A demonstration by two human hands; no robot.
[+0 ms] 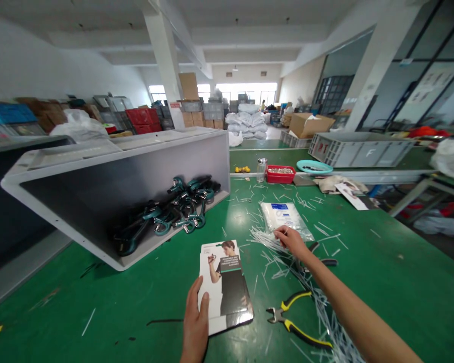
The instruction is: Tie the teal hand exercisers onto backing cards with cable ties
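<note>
My left hand (pixel 196 315) grips the lower left edge of a printed cardboard package (pixel 234 287), thumb along its front. The package lies on the green table, its face up. At a heap of white cable ties (pixel 264 237), my right hand (pixel 289 239) is closed in a pinch, with a thin white cable tie seeming to show at the fingertips. Just behind it lies a clear plastic bag of cable ties (pixel 283 214) with a blue label. Yellow-and-black cutting pliers (pixel 287 317) rest nearer me, and a second dark-handled tool (pixel 327 262) is partly hidden under my right forearm.
On the left, a grey bin (pixel 212 156) lies on its side with teal-and-black hand grips (pixel 181 206) in it. Behind stand a red tray (pixel 280 174), a glass jar (pixel 261 170) and a turquoise dish (pixel 314 167). Loose cable ties and trimmings (pixel 336 333) litter the right side.
</note>
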